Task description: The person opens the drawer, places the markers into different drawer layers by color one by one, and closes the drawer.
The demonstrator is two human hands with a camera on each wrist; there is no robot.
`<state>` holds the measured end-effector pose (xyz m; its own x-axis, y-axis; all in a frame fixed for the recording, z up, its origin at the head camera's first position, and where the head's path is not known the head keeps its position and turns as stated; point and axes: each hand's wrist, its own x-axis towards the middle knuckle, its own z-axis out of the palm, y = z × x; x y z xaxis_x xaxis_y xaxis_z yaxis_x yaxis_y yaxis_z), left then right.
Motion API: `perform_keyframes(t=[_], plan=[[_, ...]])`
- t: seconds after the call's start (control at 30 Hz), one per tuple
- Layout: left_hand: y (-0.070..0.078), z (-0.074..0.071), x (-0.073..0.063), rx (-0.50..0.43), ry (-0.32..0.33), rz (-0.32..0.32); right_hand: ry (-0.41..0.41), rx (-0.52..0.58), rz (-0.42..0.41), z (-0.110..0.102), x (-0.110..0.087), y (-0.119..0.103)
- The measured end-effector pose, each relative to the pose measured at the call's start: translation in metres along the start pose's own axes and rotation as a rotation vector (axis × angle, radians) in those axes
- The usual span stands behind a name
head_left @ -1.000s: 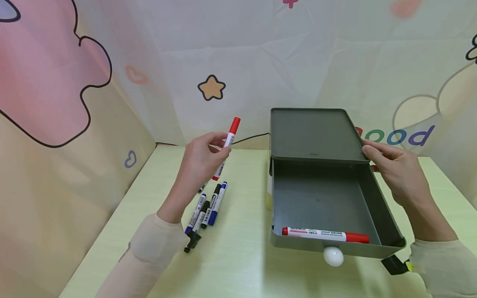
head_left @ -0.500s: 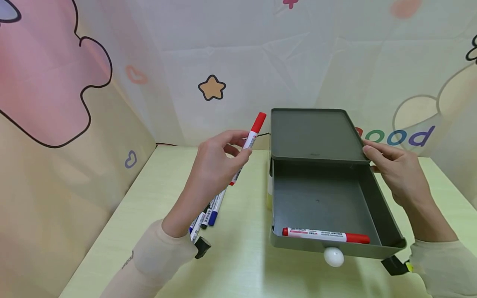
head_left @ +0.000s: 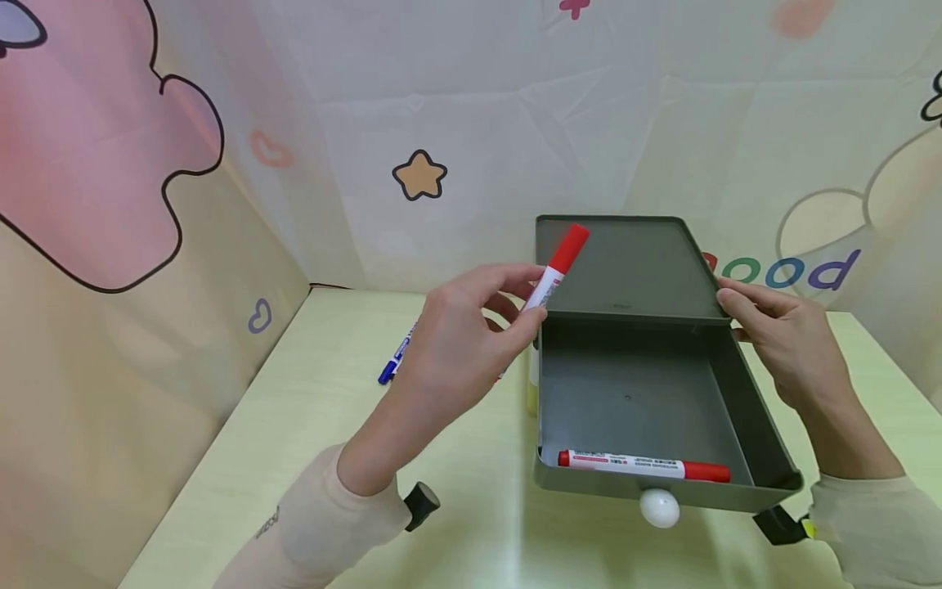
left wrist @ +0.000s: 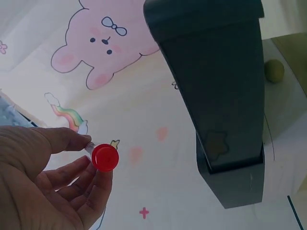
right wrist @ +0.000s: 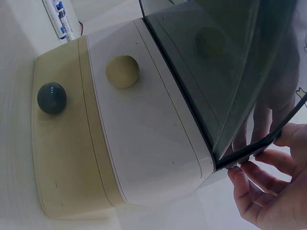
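Note:
My left hand (head_left: 471, 335) pinches a whiteboard marker (head_left: 565, 252) between thumb and fingers, its red cap tilted up to the right. It overlaps the left edge of the small drawer cabinet (head_left: 625, 274). In the left wrist view the marker's round red end (left wrist: 104, 157) faces the camera. The cabinet's grey top drawer (head_left: 625, 384) is pulled out, and a second red marker (head_left: 640, 464) lies along its front wall. My right hand (head_left: 795, 348) grips the right edge of the cabinet's top; in the right wrist view, fingers (right wrist: 268, 177) curl at that corner.
A blue-capped marker (head_left: 397, 357) lies on the table, partly hidden behind my left hand. Below the grey drawer are a white drawer (right wrist: 148, 129) and a yellowish drawer (right wrist: 67, 148). A white knob (head_left: 659, 508) sticks out in front. A printed cloth (head_left: 486, 164) hangs behind.
My left hand has carried the red marker rightward from beside the loose markers to the cabinet's left edge. The right hand, the cabinet and the marker in the drawer have stayed put.

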<state>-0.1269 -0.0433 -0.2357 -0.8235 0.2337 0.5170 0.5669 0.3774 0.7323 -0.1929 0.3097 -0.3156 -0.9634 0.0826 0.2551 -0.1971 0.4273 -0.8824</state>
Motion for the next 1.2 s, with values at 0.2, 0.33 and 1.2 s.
perform_keyframes(t=[0.2,0.33,1.2], plan=[[0.005,0.012,0.000,-0.006,-0.047,0.085,-0.001,-0.003,0.003,0.000,0.000,-0.001],[0.008,0.020,0.001,-0.018,-0.102,0.124,-0.001,-0.007,0.004,0.000,0.000,-0.001],[0.006,0.064,-0.006,0.278,-0.380,0.185,0.005,-0.003,-0.002,0.000,-0.001,0.000]])
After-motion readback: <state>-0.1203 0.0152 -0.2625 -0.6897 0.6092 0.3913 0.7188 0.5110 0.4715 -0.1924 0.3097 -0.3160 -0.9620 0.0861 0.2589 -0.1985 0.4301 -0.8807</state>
